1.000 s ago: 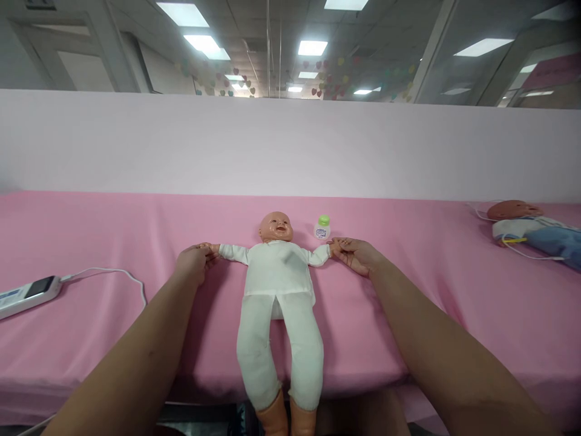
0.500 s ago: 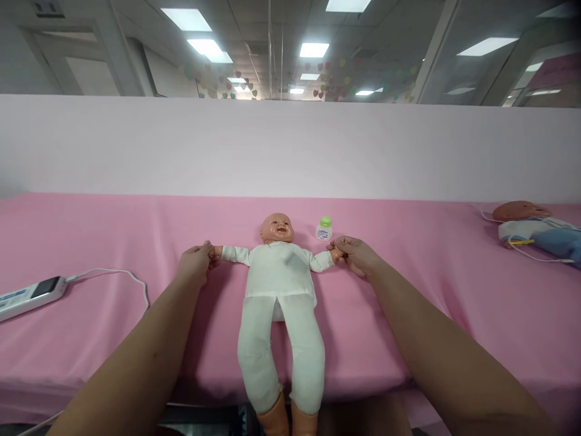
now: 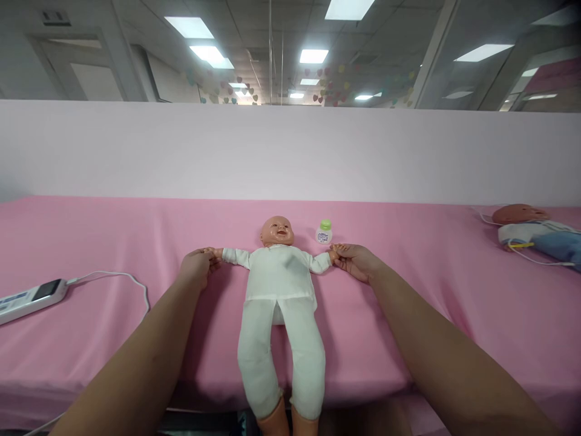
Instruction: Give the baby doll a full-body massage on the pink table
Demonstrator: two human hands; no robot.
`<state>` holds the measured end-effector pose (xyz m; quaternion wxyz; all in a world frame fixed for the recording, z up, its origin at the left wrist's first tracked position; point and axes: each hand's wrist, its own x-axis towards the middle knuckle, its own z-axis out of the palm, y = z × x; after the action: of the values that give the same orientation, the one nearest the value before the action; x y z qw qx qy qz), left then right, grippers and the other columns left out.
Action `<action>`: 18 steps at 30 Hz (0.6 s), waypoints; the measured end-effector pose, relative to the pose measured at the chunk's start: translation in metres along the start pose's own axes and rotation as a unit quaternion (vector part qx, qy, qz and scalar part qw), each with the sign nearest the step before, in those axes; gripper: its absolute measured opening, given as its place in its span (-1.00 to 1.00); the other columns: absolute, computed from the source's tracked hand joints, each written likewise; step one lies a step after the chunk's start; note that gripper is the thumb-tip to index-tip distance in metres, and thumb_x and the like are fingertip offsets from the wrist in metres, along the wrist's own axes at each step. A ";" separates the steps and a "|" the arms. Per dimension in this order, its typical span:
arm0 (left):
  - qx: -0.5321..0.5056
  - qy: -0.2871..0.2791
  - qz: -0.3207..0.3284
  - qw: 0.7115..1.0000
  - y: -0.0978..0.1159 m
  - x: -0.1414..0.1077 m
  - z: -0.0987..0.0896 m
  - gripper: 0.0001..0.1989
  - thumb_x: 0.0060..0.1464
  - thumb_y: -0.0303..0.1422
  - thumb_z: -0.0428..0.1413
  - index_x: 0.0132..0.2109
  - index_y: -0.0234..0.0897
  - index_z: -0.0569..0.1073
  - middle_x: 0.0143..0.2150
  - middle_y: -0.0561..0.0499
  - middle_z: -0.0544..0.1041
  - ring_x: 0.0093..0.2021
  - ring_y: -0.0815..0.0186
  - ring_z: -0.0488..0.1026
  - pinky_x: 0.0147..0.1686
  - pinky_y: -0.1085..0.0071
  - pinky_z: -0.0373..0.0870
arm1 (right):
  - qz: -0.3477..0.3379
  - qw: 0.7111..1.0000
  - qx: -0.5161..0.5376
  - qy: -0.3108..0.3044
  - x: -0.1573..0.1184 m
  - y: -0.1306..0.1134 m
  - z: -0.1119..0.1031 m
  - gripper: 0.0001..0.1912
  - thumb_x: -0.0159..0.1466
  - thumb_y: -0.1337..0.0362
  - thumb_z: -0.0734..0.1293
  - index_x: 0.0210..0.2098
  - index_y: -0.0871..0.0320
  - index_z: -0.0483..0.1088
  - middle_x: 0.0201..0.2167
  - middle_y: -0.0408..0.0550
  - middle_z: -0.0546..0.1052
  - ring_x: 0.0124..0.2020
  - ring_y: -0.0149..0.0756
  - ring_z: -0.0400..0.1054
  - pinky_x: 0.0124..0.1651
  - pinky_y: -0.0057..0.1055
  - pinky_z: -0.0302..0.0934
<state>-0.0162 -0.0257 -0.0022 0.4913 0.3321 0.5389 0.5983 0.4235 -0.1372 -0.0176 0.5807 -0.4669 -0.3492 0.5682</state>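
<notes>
Keep left hand [image 3: 196,267] and right hand [image 3: 354,261] pinching the baby doll's [image 3: 278,284] tiny hands lightly — arms spread flat, doll supine mid-counter [image 3: 91,230], feet over the near edge — without twisting.

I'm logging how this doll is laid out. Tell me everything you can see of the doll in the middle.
The doll lies on its back on the pink sheet, head away from the camera, arms spread straight out, legs over the near edge. It has a bald, plastic-looking head, a white cloth top and trousers, and bare tan feet. The left hand grips one doll hand, the right hand the other. A small green-capped bottle stands just beside its head.
</notes>
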 end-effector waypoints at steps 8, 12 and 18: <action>0.016 -0.016 0.007 1.000 0.000 -0.003 -0.002 -0.91 -0.05 -0.53 0.24 -0.31 -0.37 0.55 -0.45 -0.07 0.57 -0.49 0.29 0.54 -0.36 0.37 0.62 | -0.014 0.998 -0.056 -0.036 -0.002 0.001 0.000 -0.76 0.25 0.16 0.54 -0.18 0.19 0.62 -0.10 0.08 0.61 -0.16 -0.26 0.49 -0.15 -0.44 0.46; 0.034 -0.023 0.017 0.999 -0.004 0.001 -0.005 -0.88 0.04 -0.39 0.28 -0.36 -0.36 0.52 -0.49 -0.04 0.53 -0.53 0.32 0.49 -0.42 0.40 0.57 | -0.031 0.993 -0.110 -0.015 -0.002 0.002 0.006 -0.65 0.23 0.00 0.53 -0.29 0.19 0.59 -0.25 0.01 0.60 -0.35 -0.37 0.42 -0.38 -0.51 0.32; 0.038 -0.016 0.020 0.999 -0.009 0.007 -0.006 -0.94 0.03 -0.43 0.24 -0.32 -0.36 0.56 -0.47 -0.07 0.55 -0.51 0.29 0.51 -0.41 0.35 0.59 | -0.020 0.977 -0.184 0.104 0.006 0.009 0.008 -0.68 0.33 0.01 0.41 -0.25 0.17 0.56 -0.39 -0.05 0.58 -0.60 -0.47 0.20 -0.60 -0.50 0.09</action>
<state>-0.0222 -0.0217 -0.0129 0.4745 0.3706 0.5467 0.5819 0.4141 -0.1305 -0.0241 0.5298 -0.6151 -0.3944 0.4306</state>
